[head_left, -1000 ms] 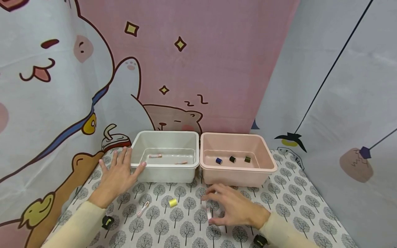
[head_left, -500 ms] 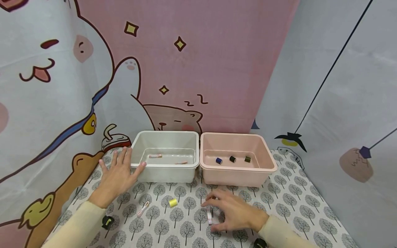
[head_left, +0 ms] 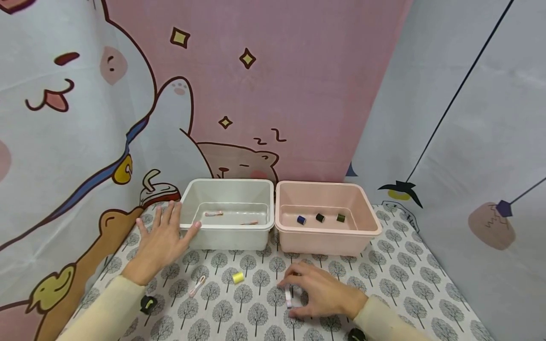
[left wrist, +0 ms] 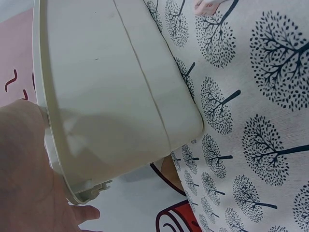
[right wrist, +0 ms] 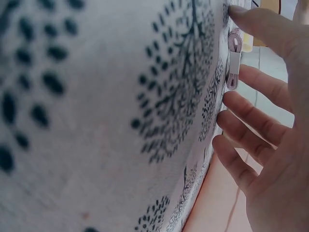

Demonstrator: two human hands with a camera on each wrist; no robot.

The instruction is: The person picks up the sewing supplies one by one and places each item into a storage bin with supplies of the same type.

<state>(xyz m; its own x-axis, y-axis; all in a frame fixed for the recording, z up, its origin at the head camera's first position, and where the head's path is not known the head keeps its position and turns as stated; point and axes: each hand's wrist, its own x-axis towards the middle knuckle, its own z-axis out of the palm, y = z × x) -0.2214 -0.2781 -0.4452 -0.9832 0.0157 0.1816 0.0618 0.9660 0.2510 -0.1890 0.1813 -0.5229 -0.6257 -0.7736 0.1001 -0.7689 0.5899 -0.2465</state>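
My left hand [head_left: 159, 239] rests with spread fingers at the left front corner of the white bin [head_left: 230, 239]; the left wrist view shows it by the bin's rim. On the patterned cloth, my right hand [head_left: 322, 291] is low over a folded pale purple cord bundle [right wrist: 234, 60] with a white band. Its thumb and bent index finger stand on either side of the bundle [head_left: 287, 297], with a gap showing between them. A yellow thread spool [head_left: 238, 278] and a pinkish folded bundle [head_left: 197, 287] lie on the cloth between the hands.
Two folded bundles lie inside the white bin. Beside it stands a pink bin [head_left: 328, 242] holding a blue spool [head_left: 301, 220], a black spool [head_left: 320, 217] and a dark green spool [head_left: 341, 217]. A cartoon-printed curtain [head_left: 298, 94] hangs behind.
My right hand has shifted slightly towards me, and its thumb has moved away from the near end of the purple bundle. The left hand has stayed in place.
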